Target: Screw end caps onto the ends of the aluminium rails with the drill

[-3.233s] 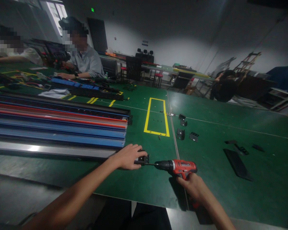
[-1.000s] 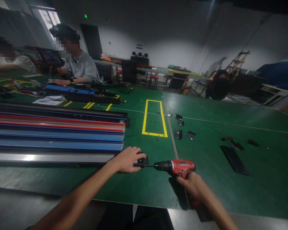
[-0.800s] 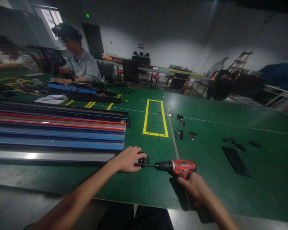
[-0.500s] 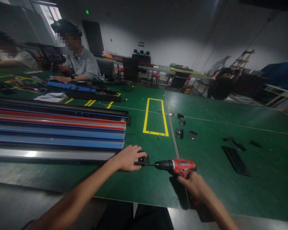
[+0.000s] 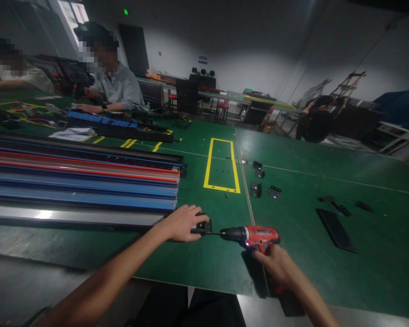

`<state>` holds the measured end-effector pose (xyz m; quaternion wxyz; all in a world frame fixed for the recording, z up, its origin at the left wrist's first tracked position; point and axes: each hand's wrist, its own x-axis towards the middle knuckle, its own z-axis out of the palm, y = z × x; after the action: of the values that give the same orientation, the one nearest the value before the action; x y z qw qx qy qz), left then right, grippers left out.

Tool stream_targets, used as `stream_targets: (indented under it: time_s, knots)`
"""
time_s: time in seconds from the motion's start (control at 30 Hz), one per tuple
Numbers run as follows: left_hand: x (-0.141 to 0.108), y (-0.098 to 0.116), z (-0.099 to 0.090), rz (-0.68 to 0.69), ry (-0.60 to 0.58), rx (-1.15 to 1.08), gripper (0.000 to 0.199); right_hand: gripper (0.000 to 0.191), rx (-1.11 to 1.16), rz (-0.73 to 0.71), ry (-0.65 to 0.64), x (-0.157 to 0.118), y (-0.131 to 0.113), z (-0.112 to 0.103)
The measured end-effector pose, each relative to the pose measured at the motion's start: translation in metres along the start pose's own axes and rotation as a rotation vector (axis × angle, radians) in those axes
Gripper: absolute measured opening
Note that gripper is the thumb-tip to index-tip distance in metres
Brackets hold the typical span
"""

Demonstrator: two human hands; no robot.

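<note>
My left hand point(image 5: 184, 223) grips the right end of a long silver and black rail point(image 5: 122, 218), beside a black bracket point(image 5: 207, 225) at its tip. My right hand point(image 5: 276, 263) is wrapped round the handle of a red and black power drill point(image 5: 261, 235). The drill lies level and points left. Its long bit point(image 5: 214, 233) reaches the bracket end. A small light glows on the drill's front, below the chuck.
Blue and red rails point(image 5: 88, 186) lie beyond the silver one. Black brackets point(image 5: 256, 189) and a dark flat plate point(image 5: 334, 229) rest on the green table point(image 5: 361, 281). Yellow tape point(image 5: 221, 188) marks a rectangle. A person point(image 5: 117, 86) sits at the far left.
The small light on the drill has come on. Both hands and the drill stay nearly in place, while the view has shifted slightly.
</note>
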<state>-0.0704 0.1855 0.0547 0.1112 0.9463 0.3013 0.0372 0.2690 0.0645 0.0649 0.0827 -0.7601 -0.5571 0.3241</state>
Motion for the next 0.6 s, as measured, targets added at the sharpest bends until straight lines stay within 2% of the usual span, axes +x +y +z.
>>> stream_targets:
  time_s: [0.6]
  knots:
    - [-0.0004,-0.0011,0.0020,0.010,0.018,-0.008,0.045,0.022,0.025,-0.001,-0.015,0.0031,0.0046,0.0048]
